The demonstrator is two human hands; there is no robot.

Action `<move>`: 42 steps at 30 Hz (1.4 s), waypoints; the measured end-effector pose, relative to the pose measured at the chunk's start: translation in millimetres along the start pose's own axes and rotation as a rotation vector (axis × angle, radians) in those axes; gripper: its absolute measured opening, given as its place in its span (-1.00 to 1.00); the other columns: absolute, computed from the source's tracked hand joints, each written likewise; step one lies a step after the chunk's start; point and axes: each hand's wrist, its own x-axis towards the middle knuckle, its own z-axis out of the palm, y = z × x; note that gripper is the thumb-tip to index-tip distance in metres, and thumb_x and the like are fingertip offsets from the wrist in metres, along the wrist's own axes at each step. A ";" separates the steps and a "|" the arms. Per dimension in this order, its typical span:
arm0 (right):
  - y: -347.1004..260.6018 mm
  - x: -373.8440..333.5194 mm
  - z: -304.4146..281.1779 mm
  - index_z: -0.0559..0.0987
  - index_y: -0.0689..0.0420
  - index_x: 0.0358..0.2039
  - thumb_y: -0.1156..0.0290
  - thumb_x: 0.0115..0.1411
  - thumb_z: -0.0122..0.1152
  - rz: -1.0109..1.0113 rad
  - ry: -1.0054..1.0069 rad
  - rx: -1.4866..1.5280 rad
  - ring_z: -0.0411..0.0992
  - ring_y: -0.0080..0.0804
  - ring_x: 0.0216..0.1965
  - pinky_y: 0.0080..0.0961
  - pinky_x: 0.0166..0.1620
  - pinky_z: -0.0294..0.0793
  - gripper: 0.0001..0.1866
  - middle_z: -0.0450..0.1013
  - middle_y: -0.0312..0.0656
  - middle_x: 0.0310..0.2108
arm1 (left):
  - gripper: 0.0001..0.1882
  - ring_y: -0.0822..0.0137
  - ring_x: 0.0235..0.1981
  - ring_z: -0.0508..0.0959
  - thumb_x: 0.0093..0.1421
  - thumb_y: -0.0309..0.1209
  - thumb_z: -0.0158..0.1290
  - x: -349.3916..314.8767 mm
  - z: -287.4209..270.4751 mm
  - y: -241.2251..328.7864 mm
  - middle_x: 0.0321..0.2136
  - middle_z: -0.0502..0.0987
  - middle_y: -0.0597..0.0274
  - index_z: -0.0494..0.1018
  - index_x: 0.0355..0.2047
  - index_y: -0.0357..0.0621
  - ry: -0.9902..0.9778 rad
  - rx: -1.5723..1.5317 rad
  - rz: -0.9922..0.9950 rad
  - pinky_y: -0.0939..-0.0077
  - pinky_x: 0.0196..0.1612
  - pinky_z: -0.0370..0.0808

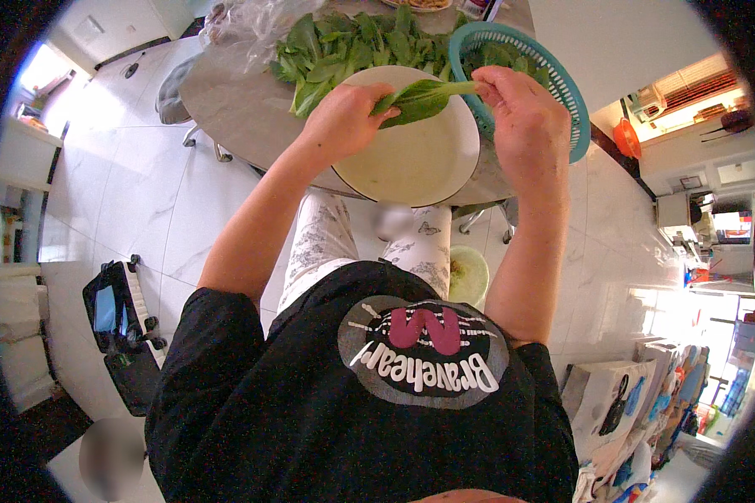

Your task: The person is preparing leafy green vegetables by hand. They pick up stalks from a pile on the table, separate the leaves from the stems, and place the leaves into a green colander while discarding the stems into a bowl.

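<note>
Hands meet over the near edge of the grey table (235, 109), both gripping one leafy green (419, 99). The left hand (344, 121) has its fingers closed on the leaf's blade end; the right hand (520, 113) pinches the pale stalk end, fingers narrow around it. The leaf hangs stretched between them above a round cream plate (411, 159), which juts past the table's near edge; contact between leaf and plate cannot be determined.

A teal plastic colander (554, 71) sits just beside the plate toward the right edge of the table, partly hidden behind the right hand, with greens visible inside. A heap of loose greens (352, 46) lies toward the far edge, touching the plate's rim from view. A clear plastic bag (252, 21) at the far left corner is cut off by the frame. Below the table a pale green basin (468, 272) stands on the tiled floor (126, 193), half hidden by the right forearm and patterned trousers (323, 239).
</note>
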 end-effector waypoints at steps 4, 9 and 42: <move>1.4 -4.2 -9.0 0.56 0.04 -0.39 0.37 0.12 0.12 0.093 -0.038 0.060 0.50 -0.14 -0.40 -0.30 -0.39 0.47 -0.91 0.51 -0.16 -0.44 | -0.69 -0.10 -0.29 0.54 0.12 -0.23 0.11 0.8 -7.8 12.3 -0.35 0.55 -0.09 0.52 -0.20 -0.16 -0.059 0.041 -0.082 0.17 -0.20 0.47; 6.7 -8.7 -9.5 0.56 0.05 -0.36 0.47 0.09 0.10 0.065 -0.029 0.022 0.49 -0.14 -0.35 -0.30 -0.33 0.49 -0.89 0.51 -0.15 -0.41 | -0.70 -0.09 -0.26 0.54 0.12 -0.30 0.10 -1.3 2.2 -1.2 -0.32 0.55 -0.08 0.51 -0.17 -0.16 0.032 0.036 -0.003 0.18 -0.18 0.47; 13.3 -29.1 -4.5 0.58 -0.01 -0.27 0.55 -0.03 0.05 0.090 0.106 0.022 0.49 -0.20 -0.36 -0.34 -0.36 0.50 -0.71 0.48 -0.24 -0.39 | -0.39 0.09 -0.20 0.55 0.02 -0.33 0.22 -2.8 -1.2 12.6 -0.26 0.59 0.17 0.29 0.09 -0.04 0.182 -0.122 -0.109 0.27 -0.12 0.44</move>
